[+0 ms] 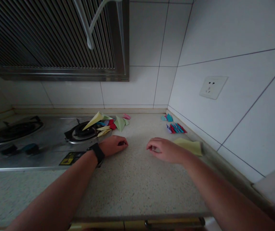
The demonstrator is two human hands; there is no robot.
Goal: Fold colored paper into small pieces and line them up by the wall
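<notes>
My left hand [114, 145], with a black watch [98, 153] on its wrist, rests on the pale speckled countertop [137, 183]. Its fingers are loosely curled in, and nothing shows in them. Across a gap, my right hand [165, 149] lies with bent fingers near the thumb; no object is visible between them. Just behind the right hand is a yellow-green paper sheet [191, 146], partly covered by it. Beyond the left hand lies a loose group of folded papers, among them a pale yellow piece [93, 120], a light green piece [120, 123] and a red piece [112, 124].
A gas stove [53, 138] with black burners adjoins on the left, some papers overlapping its edge. A range hood [55, 41] hangs above. Red and blue folded papers [177, 128] line up by the right wall, small teal ones [169, 117] behind. A socket [213, 87] sits on that wall.
</notes>
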